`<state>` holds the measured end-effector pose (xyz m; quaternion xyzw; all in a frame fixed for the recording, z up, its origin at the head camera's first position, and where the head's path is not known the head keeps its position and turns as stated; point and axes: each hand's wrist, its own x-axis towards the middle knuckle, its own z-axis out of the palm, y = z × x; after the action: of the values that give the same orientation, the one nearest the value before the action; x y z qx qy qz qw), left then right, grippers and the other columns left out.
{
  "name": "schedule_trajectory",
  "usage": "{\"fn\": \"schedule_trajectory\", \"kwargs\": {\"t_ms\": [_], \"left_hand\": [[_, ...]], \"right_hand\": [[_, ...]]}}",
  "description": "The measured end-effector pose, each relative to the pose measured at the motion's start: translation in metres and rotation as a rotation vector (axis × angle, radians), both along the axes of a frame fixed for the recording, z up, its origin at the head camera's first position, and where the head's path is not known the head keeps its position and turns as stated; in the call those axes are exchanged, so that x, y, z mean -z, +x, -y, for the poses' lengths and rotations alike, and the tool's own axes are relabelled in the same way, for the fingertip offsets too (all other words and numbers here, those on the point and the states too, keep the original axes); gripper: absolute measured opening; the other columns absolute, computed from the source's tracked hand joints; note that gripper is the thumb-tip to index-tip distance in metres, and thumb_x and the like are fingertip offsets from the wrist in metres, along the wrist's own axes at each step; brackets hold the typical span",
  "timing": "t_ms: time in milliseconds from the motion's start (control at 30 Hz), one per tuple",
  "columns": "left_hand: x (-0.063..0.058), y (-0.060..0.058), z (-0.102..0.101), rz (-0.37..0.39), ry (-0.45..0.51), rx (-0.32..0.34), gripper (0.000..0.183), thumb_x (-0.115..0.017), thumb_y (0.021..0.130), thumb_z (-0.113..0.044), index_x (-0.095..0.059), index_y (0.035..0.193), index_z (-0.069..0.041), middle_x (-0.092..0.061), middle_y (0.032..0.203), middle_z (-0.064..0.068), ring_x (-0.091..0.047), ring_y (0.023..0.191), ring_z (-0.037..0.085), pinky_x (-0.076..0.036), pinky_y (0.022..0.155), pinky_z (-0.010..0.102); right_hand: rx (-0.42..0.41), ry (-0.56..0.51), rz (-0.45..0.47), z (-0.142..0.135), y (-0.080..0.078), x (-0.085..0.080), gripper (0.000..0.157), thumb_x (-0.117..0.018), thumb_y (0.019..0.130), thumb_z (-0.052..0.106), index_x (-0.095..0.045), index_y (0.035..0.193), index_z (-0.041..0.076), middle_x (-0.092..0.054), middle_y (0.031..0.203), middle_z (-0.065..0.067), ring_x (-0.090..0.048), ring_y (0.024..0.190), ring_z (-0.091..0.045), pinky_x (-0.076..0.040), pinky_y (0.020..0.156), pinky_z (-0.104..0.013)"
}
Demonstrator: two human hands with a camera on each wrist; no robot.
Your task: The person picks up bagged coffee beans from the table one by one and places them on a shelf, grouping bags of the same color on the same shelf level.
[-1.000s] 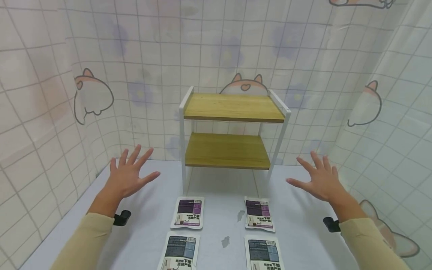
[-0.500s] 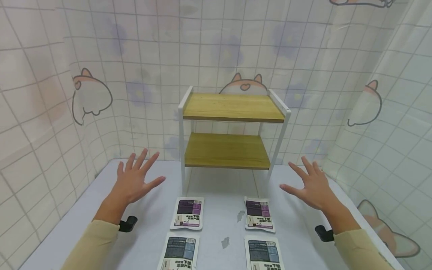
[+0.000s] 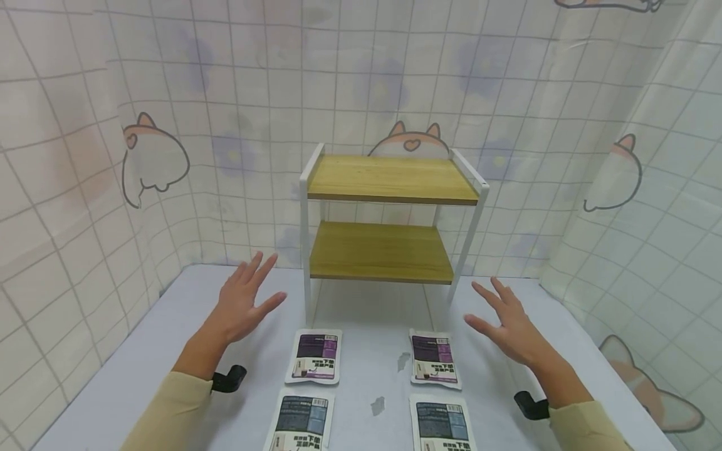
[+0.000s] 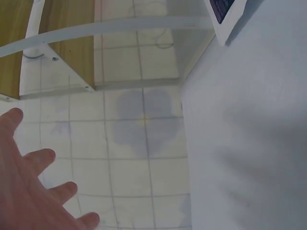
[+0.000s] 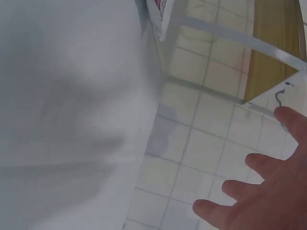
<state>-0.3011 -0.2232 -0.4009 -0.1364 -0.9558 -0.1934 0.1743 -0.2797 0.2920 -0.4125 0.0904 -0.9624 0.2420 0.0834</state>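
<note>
My left hand (image 3: pixel 239 307) hovers over the table left of the shelf, fingers spread and holding nothing. On the other side my right hand (image 3: pixel 510 326) is likewise raised with extended fingers, touching nothing. Between the hands lie two flat pouches with purple labels, the left purple pouch (image 3: pixel 314 356) and the right purple pouch (image 3: pixel 434 359). Nearer to me are a left blue-grey pouch (image 3: pixel 301 419) and a right blue-grey pouch (image 3: pixel 442 423), both cut off by the lower frame edge. Each wrist view shows the hand's fingers apart, with a pouch corner at the top.
A two-tier shelf with wooden boards (image 3: pixel 389 181) and a white frame stands at the back of the white table (image 3: pixel 361 369). Grid-patterned curtains (image 3: pixel 254 94) enclose the back and sides. Two grey patches mark the tabletop between the pouches.
Both hands have moved inward, the left to the right and the right to the left and slightly lower. Pouches and shelf have stayed in place.
</note>
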Motion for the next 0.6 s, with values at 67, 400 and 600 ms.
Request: {"fn": "schedule_trajectory", "kwargs": {"t_ms": [67, 400, 600], "left_hand": [[0.002, -0.001, -0.003, -0.005, 0.045, 0.021, 0.079, -0.054, 0.098, -0.054, -0.022, 0.164, -0.024, -0.017, 0.171, 0.017, -0.015, 0.155, 0.05, -0.013, 0.121, 0.074], [0.006, -0.006, -0.015, -0.033, 0.288, 0.102, 0.074, -0.052, 0.101, -0.049, -0.025, 0.163, -0.022, -0.022, 0.171, 0.013, -0.022, 0.156, 0.042, -0.019, 0.121, 0.072], [0.004, -0.012, -0.024, -0.04, 0.471, 0.135, 0.065, -0.057, 0.103, -0.034, -0.031, 0.161, -0.021, -0.031, 0.168, 0.013, -0.034, 0.151, 0.04, -0.033, 0.12, 0.063]], "right_hand": [[-0.012, -0.026, 0.0, 0.003, 0.001, 0.002, 0.084, -0.058, 0.094, 0.061, -0.029, 0.162, 0.021, -0.007, 0.171, -0.022, -0.009, 0.153, -0.055, -0.015, 0.107, -0.087], [-0.031, -0.121, -0.023, 0.015, 0.002, 0.016, 0.073, -0.054, 0.098, 0.056, -0.037, 0.159, 0.019, -0.018, 0.17, -0.021, -0.019, 0.153, -0.053, -0.026, 0.111, -0.079], [0.008, -0.191, -0.001, 0.023, 0.006, 0.021, 0.072, -0.059, 0.098, 0.055, -0.042, 0.156, 0.015, -0.024, 0.167, -0.023, -0.024, 0.152, -0.05, -0.033, 0.114, -0.071]]}}
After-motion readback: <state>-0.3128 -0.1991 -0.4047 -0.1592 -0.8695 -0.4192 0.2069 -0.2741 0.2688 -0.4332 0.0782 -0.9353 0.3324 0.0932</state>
